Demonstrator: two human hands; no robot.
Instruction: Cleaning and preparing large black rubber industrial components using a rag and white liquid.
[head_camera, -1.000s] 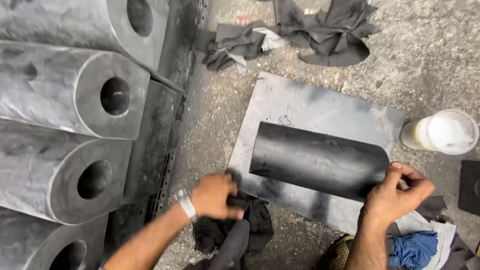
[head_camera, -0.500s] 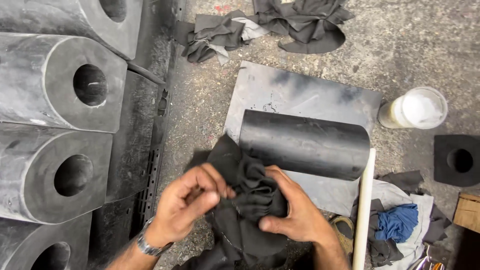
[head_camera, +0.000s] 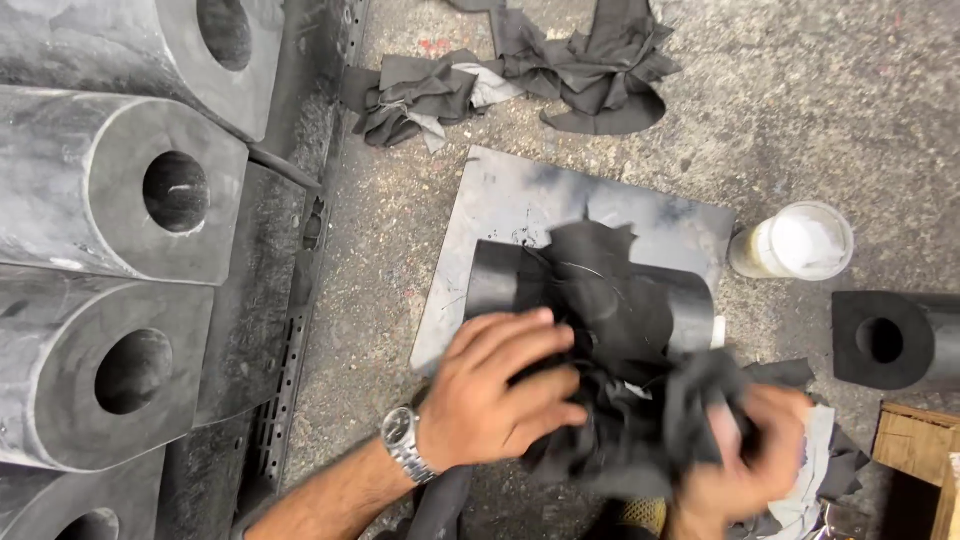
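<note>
Right now left hand & right hand both clench black rag over dark cylinder, center frame; wiping looks barely started, most surface left.

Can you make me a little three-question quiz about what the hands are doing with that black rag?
1. True or false: the left hand wears a wristwatch.
2. What lies under the black cloth? A) dark cylinder on a grey plate B) a red bucket
3. What stands right of the plate?

Key: 1 true; 2 A; 3 a white-lidded container. The right hand is blurred.
</note>
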